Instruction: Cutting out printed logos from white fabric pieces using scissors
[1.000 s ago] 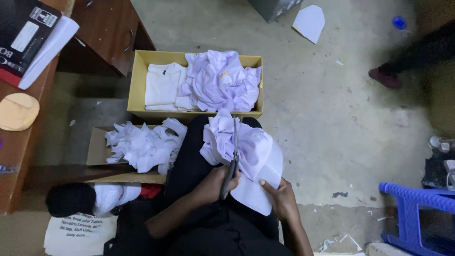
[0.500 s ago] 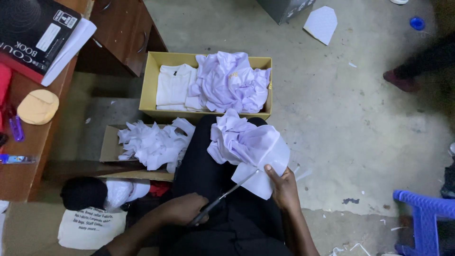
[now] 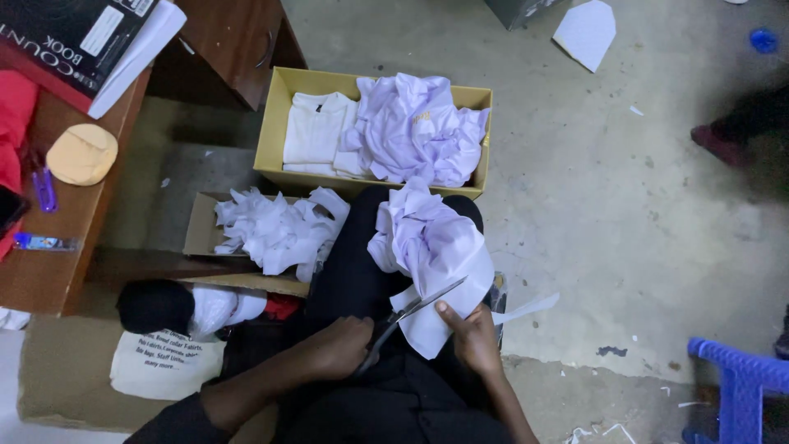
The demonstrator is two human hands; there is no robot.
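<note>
The person sits with a white garment [image 3: 431, 247] bunched over the lap, its crumpled end lying across the dark trousers and its flat lower corner drawn toward the body. The right hand [image 3: 470, 335] pinches that lower corner, thumb on top and fingers tucked under the cloth. The left hand [image 3: 341, 349] is closed around the handles of the scissors [image 3: 411, 316], whose blades point up and to the right and lie against the cloth's edge, just beside the right thumb; how far apart the blades are I cannot tell. On the floor just past the knees stands a yellow box [image 3: 275, 123] holding folded white shirts and a loose pale heap. Left of the lap, a cardboard box [image 3: 201, 226] is heaped with white scraps [image 3: 275, 230]. A white bag [image 3: 164, 362] with printed text lies near the left forearm, a black bundle just above it. Further left, a wooden desk [image 3: 49, 263] carries a black book [image 3: 66, 37], a tan round pad [image 3: 82, 154] and a purple clip. A blue stool [image 3: 740, 378] stands at the lower right, well apart from the hands.
</note>
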